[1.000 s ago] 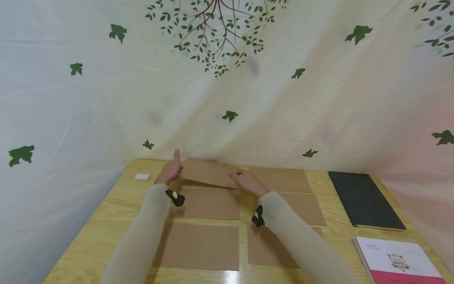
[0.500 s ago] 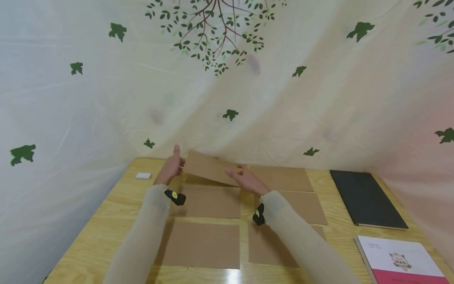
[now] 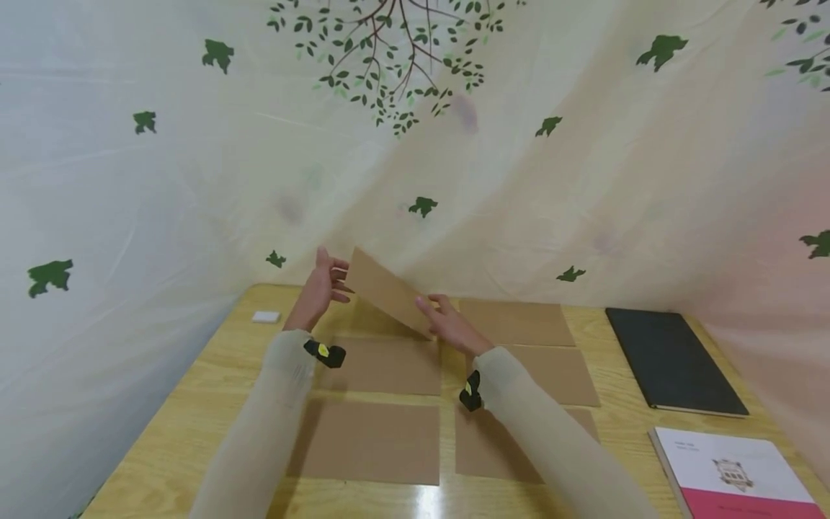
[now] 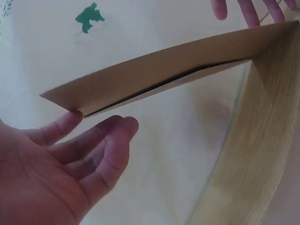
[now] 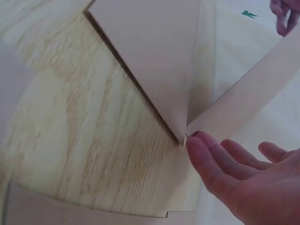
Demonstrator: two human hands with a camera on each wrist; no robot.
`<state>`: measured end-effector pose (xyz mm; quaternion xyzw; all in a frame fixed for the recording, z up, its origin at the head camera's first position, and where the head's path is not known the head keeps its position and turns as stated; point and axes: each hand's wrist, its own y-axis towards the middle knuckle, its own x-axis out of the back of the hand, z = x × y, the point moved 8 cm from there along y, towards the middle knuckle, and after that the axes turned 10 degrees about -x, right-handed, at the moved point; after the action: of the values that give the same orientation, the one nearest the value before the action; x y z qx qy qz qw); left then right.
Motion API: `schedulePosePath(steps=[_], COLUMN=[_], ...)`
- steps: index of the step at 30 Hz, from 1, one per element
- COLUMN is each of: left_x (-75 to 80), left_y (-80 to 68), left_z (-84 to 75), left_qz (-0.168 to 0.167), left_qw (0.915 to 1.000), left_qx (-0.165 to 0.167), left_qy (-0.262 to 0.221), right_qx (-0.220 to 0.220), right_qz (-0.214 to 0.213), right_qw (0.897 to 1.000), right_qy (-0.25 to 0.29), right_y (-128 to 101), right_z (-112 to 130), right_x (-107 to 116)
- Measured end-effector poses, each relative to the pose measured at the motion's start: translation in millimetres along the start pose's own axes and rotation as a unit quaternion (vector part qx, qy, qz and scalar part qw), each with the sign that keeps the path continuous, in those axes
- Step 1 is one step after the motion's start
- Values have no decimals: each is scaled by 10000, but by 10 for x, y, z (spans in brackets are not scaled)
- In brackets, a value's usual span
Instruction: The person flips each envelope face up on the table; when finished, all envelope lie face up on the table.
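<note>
A brown cardboard sheet (image 3: 385, 288) tilts up over the far side of the table, its left end high and its lower right corner near the tabletop. My left hand (image 3: 320, 285) is at the raised end, thumb up and fingers spread. In the left wrist view a fingertip of the left hand (image 4: 61, 164) touches the corner of the sheet (image 4: 140, 70). My right hand (image 3: 454, 324) is at the other end, fingers loosely extended; in the right wrist view the right hand (image 5: 243, 173) has its fingertips against the low corner.
Several brown sheets lie flat in rows, including a near left sheet (image 3: 369, 441) and a far right one (image 3: 515, 322). At right are a black notebook (image 3: 674, 360) and a white-and-pink book (image 3: 733, 461). A small white block (image 3: 266, 316) lies far left. A printed curtain (image 3: 493, 194) hangs behind.
The sheet's left end has risen and the sheet now tilts more steeply. My left hand has moved up and its fingers have spread; my right hand's fingers have loosened from a curl.
</note>
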<state>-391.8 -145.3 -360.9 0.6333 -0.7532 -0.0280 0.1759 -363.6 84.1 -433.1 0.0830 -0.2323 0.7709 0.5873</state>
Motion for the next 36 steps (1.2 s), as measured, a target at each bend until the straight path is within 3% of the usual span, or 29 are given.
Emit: schedulePosePath(steps=[5, 18, 36], left_x=[-44, -140, -245], left_y=[-3, 39, 45], left_z=[-121, -278, -423], left_qz=[-25, 98, 200], left_qw=[9990, 9947, 9894], left_qx=[-337, -964, -1375], left_qy=[-289, -332, -418], right_qx=[126, 394, 483], right_qz=[-8, 222, 642], right_qw=[9999, 9989, 9963], right_qy=[78, 140, 311], right_y=[18, 73, 85], right_z=[49, 115, 237], right_x=[-51, -195, -381])
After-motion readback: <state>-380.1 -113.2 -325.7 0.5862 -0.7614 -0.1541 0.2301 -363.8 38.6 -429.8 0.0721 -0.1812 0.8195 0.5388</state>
